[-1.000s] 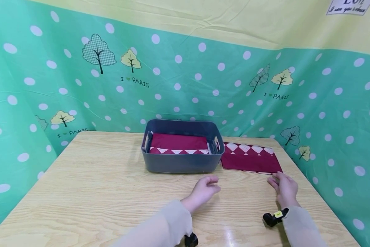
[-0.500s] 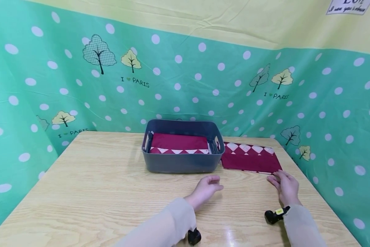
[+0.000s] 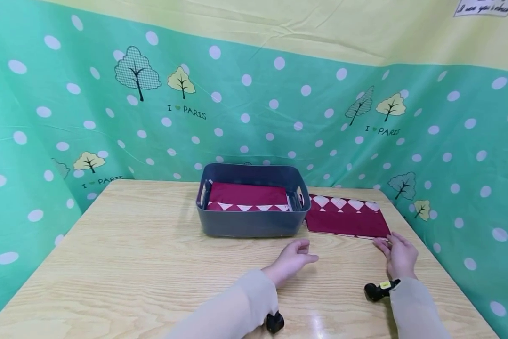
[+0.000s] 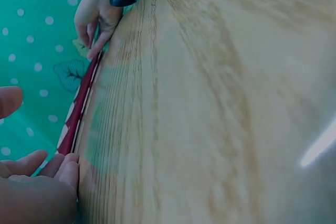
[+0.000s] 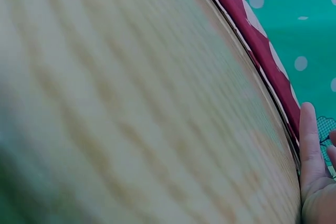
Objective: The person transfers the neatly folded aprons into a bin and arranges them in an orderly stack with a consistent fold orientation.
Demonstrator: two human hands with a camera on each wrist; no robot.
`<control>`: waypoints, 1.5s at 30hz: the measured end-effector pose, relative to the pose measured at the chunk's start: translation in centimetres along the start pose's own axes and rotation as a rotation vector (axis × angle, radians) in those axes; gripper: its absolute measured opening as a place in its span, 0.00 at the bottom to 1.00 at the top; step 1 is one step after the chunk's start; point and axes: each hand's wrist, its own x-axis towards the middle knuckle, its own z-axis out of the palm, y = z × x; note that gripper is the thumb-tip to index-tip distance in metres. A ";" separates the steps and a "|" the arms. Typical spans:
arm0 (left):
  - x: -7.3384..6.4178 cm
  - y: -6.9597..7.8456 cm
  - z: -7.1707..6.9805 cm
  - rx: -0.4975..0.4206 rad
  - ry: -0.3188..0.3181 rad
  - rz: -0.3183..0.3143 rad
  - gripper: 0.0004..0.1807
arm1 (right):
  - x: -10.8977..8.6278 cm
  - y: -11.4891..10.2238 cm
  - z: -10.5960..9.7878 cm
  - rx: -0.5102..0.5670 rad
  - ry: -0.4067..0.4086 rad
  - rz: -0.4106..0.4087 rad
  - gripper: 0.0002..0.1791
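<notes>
A folded dark red cloth (image 3: pixel 347 221) with a row of white shapes lies flat to the right of the basket. My right hand (image 3: pixel 402 256) is at its near right corner, fingertips right at the edge. In the right wrist view the thumb (image 5: pixel 310 140) is straight beside the cloth's end, with a gap to the other fingers. My left hand (image 3: pixel 291 261) is in front of the basket, thumb and fingers apart and nothing between them. From the left wrist view, the cloth (image 4: pixel 79 111) appears as a thin strip between both hands.
A dark blue-grey basket (image 3: pixel 254 223) with handle holes stands near the back of the wooden table (image 3: pixel 131 263). Inside it lies another folded red cloth (image 3: pixel 247 194) with white triangles. A green dotted curtain (image 3: pixel 245 108) hangs behind and along the right side.
My left hand has drifted right, toward the front of the cloth. My right hand has shifted slightly right at the corner. The cloths and basket stay in place.
</notes>
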 end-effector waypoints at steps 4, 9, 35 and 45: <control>0.4 0.0 0.2 -0.010 0.021 -0.006 0.33 | 0.2 -0.1 0.0 0.020 0.021 -0.006 0.31; 1.2 -0.4 0.6 -0.040 0.052 0.034 0.31 | 0.5 0.1 0.0 0.031 0.030 -0.011 0.31; 4.1 0.0 2.4 -0.022 0.099 0.014 0.38 | 1.2 -0.8 -0.5 0.033 0.018 0.024 0.33; 4.5 0.1 1.8 -0.011 0.086 -0.005 0.39 | 1.3 -0.5 0.3 -0.007 0.022 0.014 0.32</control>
